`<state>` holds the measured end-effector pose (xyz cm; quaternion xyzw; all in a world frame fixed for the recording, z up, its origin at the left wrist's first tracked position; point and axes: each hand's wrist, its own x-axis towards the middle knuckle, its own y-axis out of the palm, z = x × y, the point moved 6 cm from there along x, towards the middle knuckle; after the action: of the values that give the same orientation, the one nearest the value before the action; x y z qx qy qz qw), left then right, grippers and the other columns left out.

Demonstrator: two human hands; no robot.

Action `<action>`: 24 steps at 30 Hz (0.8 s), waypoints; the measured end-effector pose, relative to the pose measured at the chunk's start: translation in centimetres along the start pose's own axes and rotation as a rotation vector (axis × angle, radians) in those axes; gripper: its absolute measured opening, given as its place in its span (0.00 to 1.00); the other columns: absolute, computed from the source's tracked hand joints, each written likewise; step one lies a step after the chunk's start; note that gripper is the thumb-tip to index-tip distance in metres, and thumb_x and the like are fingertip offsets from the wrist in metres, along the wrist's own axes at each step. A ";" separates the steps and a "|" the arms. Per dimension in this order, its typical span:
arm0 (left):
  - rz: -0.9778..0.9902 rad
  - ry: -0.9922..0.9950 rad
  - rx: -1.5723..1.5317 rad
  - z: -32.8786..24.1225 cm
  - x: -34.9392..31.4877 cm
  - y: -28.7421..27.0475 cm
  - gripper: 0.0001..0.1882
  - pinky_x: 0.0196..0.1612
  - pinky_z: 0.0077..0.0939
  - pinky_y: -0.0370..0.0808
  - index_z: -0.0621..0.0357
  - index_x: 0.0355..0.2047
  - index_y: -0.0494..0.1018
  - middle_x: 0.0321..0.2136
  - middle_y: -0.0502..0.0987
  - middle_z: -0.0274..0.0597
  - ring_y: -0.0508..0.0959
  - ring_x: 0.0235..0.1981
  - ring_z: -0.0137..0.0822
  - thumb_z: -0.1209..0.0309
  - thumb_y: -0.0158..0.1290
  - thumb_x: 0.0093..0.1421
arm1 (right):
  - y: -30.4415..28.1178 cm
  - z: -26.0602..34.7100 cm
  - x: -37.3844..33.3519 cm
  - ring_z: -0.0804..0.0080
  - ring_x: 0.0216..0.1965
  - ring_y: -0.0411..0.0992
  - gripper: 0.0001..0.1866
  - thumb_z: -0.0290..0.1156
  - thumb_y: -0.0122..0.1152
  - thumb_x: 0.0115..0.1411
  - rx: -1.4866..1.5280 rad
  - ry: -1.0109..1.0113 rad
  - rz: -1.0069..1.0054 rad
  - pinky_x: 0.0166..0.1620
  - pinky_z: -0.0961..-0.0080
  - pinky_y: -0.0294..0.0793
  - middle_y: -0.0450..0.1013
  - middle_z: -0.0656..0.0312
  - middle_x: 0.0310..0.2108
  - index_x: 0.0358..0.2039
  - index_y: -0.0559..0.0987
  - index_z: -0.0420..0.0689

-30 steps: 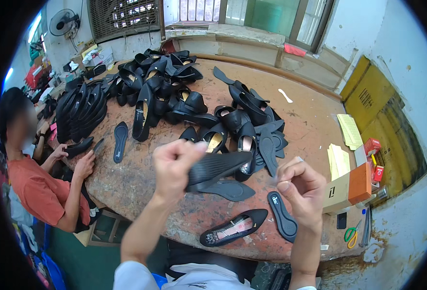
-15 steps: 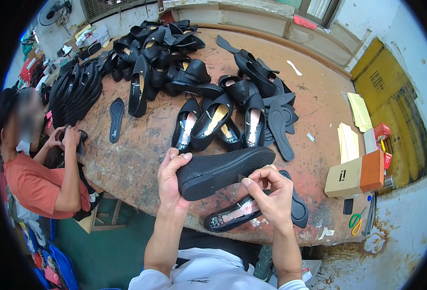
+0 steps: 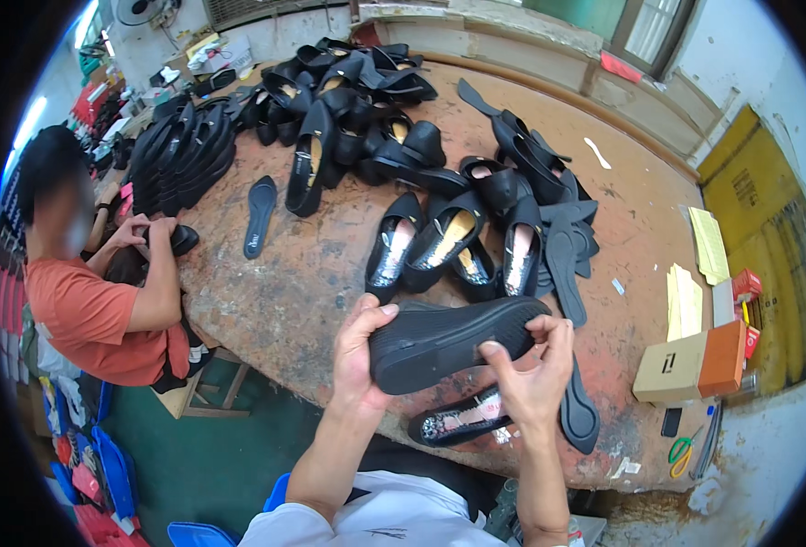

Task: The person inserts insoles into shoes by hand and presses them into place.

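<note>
Between my hands, above the table's near edge, a black flat shoe (image 3: 439, 351) is tilted so that its ribbed sole shows. My left hand (image 3: 359, 360) is closed round the heel end, thumb on top. At the toe end, my right hand (image 3: 538, 369) holds the shoe with its thumb pressed on the sole and its fingers curled at the tip. Under the held shoe lies another black shoe (image 3: 462, 417), partly hidden by my right hand, its pink and patterned inside showing. A black insole (image 3: 579, 415) lies just right of it.
Several black shoes (image 3: 439, 242) and loose insoles (image 3: 563, 264) lie beyond my hands on the worn table (image 3: 266, 319). A heap of shoes (image 3: 330, 109) stands farther back. At right are a box (image 3: 686, 365) and scissors (image 3: 680, 451). A co-worker (image 3: 102, 301) sits at left, handling a dark shoe.
The held shoe has turned from its side to show the sole. My right hand has moved from pinching at the sole's edge to gripping the toe. The whole view has shifted.
</note>
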<state>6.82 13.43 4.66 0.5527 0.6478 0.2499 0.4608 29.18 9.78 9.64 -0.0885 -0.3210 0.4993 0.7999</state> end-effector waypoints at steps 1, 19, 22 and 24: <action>0.004 -0.012 -0.016 0.0 -0.1 -0.1 0.11 0.38 0.33 0.86 0.49 0.31 0.68 0.31 0.80 0.40 0.86 0.32 0.37 0.80 0.55 0.66 | 0.0 0.3 0.0 0.57 0.42 0.68 0.32 0.41 0.88 0.44 0.024 -0.081 -0.054 0.47 0.62 0.71 0.67 0.57 0.36 0.38 0.74 0.38; 0.372 1.176 1.149 -6.1 -8.0 -2.7 0.18 0.29 0.30 0.67 0.54 0.29 0.59 0.19 0.59 0.32 0.62 0.19 0.30 0.86 0.57 0.61 | -9.8 -14.1 -3.2 0.57 0.39 0.77 0.11 0.29 0.73 0.63 -0.357 0.399 -0.093 0.44 0.62 0.76 0.79 0.53 0.38 0.42 0.82 0.37; 0.783 1.249 1.348 -2.7 -6.4 -0.4 0.23 0.20 0.33 0.59 0.54 0.18 0.59 0.15 0.62 0.35 0.63 0.15 0.39 0.89 0.61 0.52 | -10.1 -16.4 -5.6 0.50 0.45 0.76 0.18 0.32 0.75 0.60 -0.596 0.263 0.135 0.49 0.56 0.75 0.79 0.50 0.42 0.47 0.81 0.39; 1.016 1.353 1.378 0.1 -4.7 2.0 0.21 0.25 0.41 0.66 0.55 0.20 0.60 0.18 0.64 0.41 0.66 0.19 0.45 0.88 0.61 0.55 | -9.9 -17.8 -7.3 0.45 0.49 0.75 0.24 0.32 0.79 0.56 -0.598 0.312 0.201 0.53 0.52 0.74 0.78 0.47 0.45 0.50 0.77 0.39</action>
<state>7.70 9.48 7.77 0.6434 0.4641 0.2470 -0.5565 45.08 1.93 -2.80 -0.4255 -0.3166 0.4398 0.7248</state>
